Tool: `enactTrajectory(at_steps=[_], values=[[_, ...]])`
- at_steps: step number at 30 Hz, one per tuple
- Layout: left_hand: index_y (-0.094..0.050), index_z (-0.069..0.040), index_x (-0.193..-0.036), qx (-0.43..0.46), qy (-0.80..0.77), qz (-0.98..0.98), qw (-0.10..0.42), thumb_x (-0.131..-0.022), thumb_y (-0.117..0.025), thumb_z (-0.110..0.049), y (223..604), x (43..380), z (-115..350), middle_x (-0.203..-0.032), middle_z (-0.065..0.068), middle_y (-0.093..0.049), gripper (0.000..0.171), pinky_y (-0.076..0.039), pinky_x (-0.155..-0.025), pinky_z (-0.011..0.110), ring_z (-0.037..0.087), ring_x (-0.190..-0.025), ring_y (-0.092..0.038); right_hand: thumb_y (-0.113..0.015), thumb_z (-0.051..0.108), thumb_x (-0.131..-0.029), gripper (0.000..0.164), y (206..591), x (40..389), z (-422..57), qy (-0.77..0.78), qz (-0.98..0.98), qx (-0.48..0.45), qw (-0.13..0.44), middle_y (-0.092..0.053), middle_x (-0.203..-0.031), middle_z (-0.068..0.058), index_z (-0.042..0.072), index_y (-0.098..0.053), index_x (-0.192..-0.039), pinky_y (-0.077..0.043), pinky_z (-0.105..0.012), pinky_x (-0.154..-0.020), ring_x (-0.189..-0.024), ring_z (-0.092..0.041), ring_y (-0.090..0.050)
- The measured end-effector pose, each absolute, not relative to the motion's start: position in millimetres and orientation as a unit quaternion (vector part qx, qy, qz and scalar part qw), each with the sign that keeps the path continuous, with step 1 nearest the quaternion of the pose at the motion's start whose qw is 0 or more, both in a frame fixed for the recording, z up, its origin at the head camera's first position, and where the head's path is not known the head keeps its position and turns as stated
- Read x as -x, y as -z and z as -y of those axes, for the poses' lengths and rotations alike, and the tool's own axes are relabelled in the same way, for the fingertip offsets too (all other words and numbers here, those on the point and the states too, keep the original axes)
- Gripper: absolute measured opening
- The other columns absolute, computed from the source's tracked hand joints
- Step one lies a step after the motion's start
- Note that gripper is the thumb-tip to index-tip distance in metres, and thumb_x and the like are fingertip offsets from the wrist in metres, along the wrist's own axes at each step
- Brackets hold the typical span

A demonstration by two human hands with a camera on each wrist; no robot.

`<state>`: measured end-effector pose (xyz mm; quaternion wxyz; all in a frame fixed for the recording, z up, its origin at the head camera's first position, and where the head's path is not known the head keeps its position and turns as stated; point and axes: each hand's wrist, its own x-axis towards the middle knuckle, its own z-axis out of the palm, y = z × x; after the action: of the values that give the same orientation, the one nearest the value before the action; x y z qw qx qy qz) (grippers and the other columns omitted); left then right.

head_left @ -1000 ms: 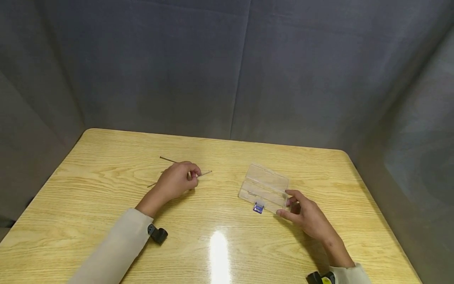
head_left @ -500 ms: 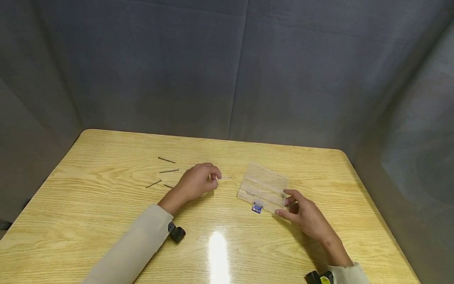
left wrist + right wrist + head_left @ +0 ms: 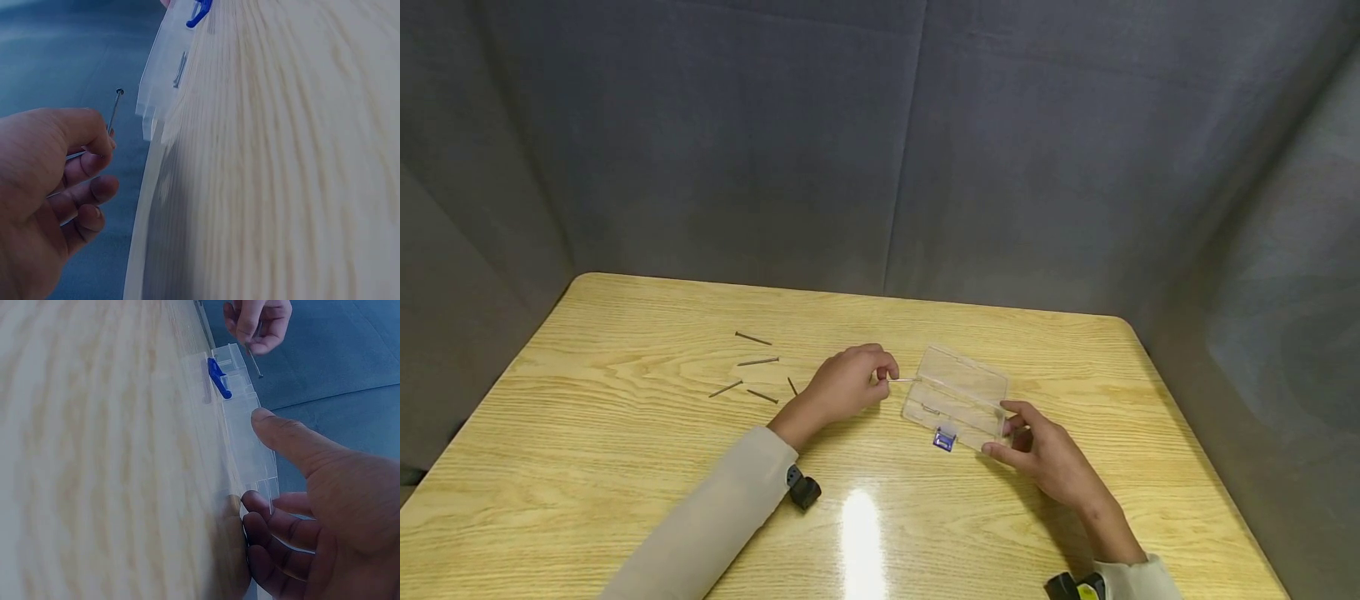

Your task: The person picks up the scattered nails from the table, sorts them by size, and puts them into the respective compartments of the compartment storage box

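My left hand pinches a thin metal nail between thumb and forefinger. The nail's head end points right and overlaps the left edge of a clear plastic box in the head view. In the left wrist view that nail stands out past the fingertips, its round head up. The box lies with its lid open, a blue latch on its near side. One nail lies inside it. My right hand grips the box's right end, thumb at the near side and fingers around the end.
Several more nails lie loose on the wooden table left of my left hand, among them one nail farthest back and another nail nearer. Part of one is hidden behind the left wrist. A dark grey curtain stands behind the table.
My left hand has carried the nail rightward from the loose nails to the box's left edge, uncovering the nails on the table. My right hand and the box have stayed in place.
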<state>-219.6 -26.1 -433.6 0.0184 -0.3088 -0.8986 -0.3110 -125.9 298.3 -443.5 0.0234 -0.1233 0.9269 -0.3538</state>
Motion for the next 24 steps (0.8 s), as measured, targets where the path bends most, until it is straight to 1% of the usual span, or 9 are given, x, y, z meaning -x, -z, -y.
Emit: enactTrajectory(at_steps=[5, 9, 16, 24], values=[[-0.073, -0.017, -0.104, 0.308, 0.313, 0.898, 0.016, -0.093, -0.066, -0.007, 433.3, 219.9, 17.5, -0.091, -0.009, -0.059, 0.016, -0.045, -0.065, 0.031, 0.013, -0.076, -0.053, -0.081, 0.033, -0.091, 0.069, 442.0, 125.5, -297.3, 0.354, -0.927, 0.121, 0.025, -0.063, -0.105, -0.003, 0.001, -0.051, -0.144, -0.050, -0.030, -0.069, -0.082, -0.018, -0.058], [-0.073, -0.017, -0.104, 0.312, 0.313, 0.897, 0.016, -0.093, -0.067, -0.007, 432.8, 221.7, 10.6, -0.091, -0.010, -0.058, 0.016, -0.046, -0.066, 0.031, 0.012, -0.076, -0.053, -0.081, 0.033, -0.091, 0.068, 442.3, 125.6, -297.6, 0.349, -0.929, 0.121, 0.022, -0.063, -0.105, -0.002, 0.001, -0.051, -0.143, -0.051, -0.030, -0.069, -0.082, -0.017, -0.059], [-0.073, -0.018, -0.106, 0.322, 0.297, 0.899, 0.002, -0.094, -0.067, -0.009, 430.2, 224.8, -2.5, -0.093, -0.010, -0.058, 0.016, -0.046, -0.065, 0.030, 0.012, -0.079, -0.054, -0.082, 0.032, -0.090, 0.069, 444.2, 125.5, -297.8, 0.350, -0.928, 0.125, 0.021, -0.063, -0.104, -0.003, 0.000, -0.051, -0.143, -0.051, -0.030, -0.069, -0.081, -0.018, -0.059], [-0.073, -0.018, -0.109, 0.335, 0.290, 0.897, 0.002, -0.095, -0.069, -0.013, 426.5, 224.8, -15.6, -0.096, -0.008, -0.059, 0.015, -0.047, -0.067, 0.031, 0.012, -0.080, -0.055, -0.082, 0.031, -0.090, 0.068, 444.1, 126.0, -297.5, 0.352, -0.928, 0.123, 0.017, -0.064, -0.103, -0.004, -0.001, -0.051, -0.142, -0.050, -0.030, -0.067, -0.080, -0.018, -0.059]])
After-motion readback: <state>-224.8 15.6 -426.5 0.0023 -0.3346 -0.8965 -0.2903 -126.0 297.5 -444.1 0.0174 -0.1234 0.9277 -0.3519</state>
